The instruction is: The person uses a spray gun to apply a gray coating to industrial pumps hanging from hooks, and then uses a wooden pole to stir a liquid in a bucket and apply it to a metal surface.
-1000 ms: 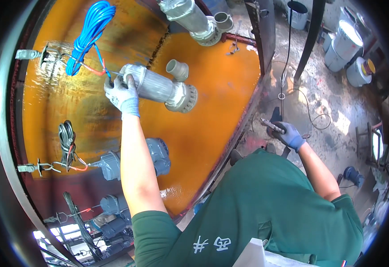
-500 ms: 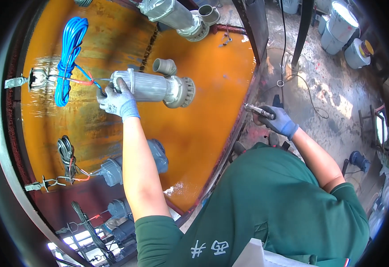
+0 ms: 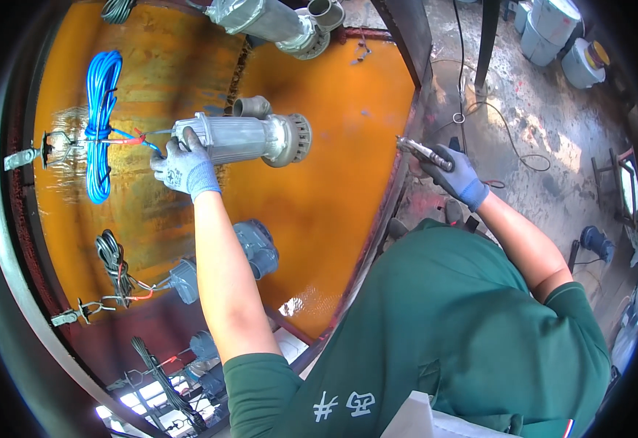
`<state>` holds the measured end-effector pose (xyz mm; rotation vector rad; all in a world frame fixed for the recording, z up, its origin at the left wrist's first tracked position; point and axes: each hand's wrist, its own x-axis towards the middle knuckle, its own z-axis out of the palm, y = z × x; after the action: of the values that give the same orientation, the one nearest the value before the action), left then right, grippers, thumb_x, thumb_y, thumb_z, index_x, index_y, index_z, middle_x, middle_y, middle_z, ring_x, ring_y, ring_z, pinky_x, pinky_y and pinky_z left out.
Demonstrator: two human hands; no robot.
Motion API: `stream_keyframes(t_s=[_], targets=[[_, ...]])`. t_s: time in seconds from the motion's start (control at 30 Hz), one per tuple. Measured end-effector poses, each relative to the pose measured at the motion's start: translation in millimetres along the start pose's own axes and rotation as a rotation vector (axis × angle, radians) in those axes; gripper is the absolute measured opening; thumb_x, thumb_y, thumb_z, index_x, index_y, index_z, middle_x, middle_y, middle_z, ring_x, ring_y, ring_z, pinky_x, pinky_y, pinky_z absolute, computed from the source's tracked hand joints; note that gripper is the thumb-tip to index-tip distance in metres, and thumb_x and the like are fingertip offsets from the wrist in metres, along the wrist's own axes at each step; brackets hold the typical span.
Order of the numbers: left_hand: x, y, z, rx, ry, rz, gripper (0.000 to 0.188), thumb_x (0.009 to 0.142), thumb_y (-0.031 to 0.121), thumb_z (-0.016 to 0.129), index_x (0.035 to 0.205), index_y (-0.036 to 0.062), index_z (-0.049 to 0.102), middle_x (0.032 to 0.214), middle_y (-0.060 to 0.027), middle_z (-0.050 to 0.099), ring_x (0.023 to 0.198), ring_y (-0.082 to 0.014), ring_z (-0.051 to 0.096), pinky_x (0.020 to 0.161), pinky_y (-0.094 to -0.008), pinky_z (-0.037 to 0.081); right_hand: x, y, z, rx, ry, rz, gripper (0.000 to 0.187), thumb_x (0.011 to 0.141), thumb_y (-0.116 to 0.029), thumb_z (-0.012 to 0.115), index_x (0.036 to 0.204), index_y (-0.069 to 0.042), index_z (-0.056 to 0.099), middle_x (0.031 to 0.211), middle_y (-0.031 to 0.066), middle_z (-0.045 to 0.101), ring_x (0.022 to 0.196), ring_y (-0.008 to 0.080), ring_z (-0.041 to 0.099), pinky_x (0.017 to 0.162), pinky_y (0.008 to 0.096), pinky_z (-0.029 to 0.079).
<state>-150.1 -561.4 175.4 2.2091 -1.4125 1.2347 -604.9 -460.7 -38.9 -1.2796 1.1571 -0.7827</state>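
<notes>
A silver submersible pump [image 3: 239,140] hangs on its side, its slotted round end to the right. My left hand [image 3: 186,166], in a grey-blue glove, is closed on the pump's left end, where the cable comes out. Just left of that hand dangles a coil of blue cable [image 3: 100,128], tied with orange-red string near a metal hook [image 3: 47,148]. My right hand [image 3: 456,175], gloved too, grips a metal spray gun [image 3: 427,153]. Its nozzle points left toward the pump, with a wide gap between them. The fingers under the gun are partly hidden.
Behind the pump stands a wet orange panel [image 3: 333,212]. Another silver pump [image 3: 268,25] hangs above, and a grey-painted pump [image 3: 253,248] hangs below behind my left arm. White buckets [image 3: 549,29], a dark hose [image 3: 509,139] and a stool [image 3: 615,182] are on the floor at right.
The pump, my left hand and the blue coil have shifted slightly left in view, and the coil hangs lower. The spray gun now tilts more, its nozzle higher.
</notes>
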Motion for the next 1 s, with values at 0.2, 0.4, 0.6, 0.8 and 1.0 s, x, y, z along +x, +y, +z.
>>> stream_keyframes(t_s=[0.2, 0.4, 0.6, 0.8, 1.0], targets=[[-6, 2, -3, -0.020, -0.020, 0.029, 0.060, 0.090, 0.059, 0.062, 0.119, 0.0083, 0.074, 0.128, -0.0285, 0.047, 0.112, -0.0432, 0.054, 0.093, -0.0494, 0.050, 3, -10, -13, -0.192, -0.182, -0.168, 0.029, 0.090, -0.028, 0.072, 0.105, -0.004, 0.066, 0.091, 0.0171, 0.071, 0.084, 0.0318, 0.071, 0.075, 0.0405, 0.054], [-8, 16, -14, 0.002, -0.058, 0.063, 0.060, 0.091, 0.057, 0.062, 0.126, 0.0086, 0.070, 0.134, -0.0302, 0.045, 0.115, -0.0446, 0.053, 0.093, -0.0500, 0.051, -1, -30, -11, -0.312, -0.137, -0.238, 0.029, 0.089, -0.031, 0.070, 0.102, -0.006, 0.066, 0.088, 0.0183, 0.068, 0.086, 0.0378, 0.067, 0.076, 0.0468, 0.051], [-15, 21, -14, 0.009, -0.065, 0.084, 0.062, 0.091, 0.053, 0.064, 0.132, 0.0078, 0.065, 0.139, -0.0323, 0.041, 0.119, -0.0450, 0.049, 0.097, -0.0490, 0.049, 3, -76, -15, -0.327, -0.081, -0.266, 0.029, 0.090, -0.032, 0.069, 0.101, -0.006, 0.063, 0.089, 0.0188, 0.067, 0.087, 0.0390, 0.066, 0.075, 0.0477, 0.050], [-17, 19, -14, -0.047, -0.070, 0.097, 0.060, 0.090, 0.046, 0.068, 0.136, 0.0068, 0.062, 0.144, -0.0334, 0.036, 0.121, -0.0456, 0.047, 0.101, -0.0493, 0.046, 6, -91, -5, -0.524, -0.155, -0.475, 0.031, 0.091, -0.037, 0.066, 0.100, -0.007, 0.060, 0.085, 0.0173, 0.067, 0.085, 0.0378, 0.067, 0.076, 0.0464, 0.053], [-21, 13, -10, -0.072, -0.028, 0.106, 0.057, 0.089, 0.042, 0.069, 0.133, 0.0060, 0.064, 0.143, -0.0347, 0.038, 0.122, -0.0469, 0.046, 0.100, -0.0509, 0.046, 16, -98, -2, -0.476, -0.235, -0.468, 0.030, 0.091, -0.036, 0.067, 0.098, -0.008, 0.061, 0.084, 0.0190, 0.067, 0.082, 0.0388, 0.067, 0.074, 0.0491, 0.051]])
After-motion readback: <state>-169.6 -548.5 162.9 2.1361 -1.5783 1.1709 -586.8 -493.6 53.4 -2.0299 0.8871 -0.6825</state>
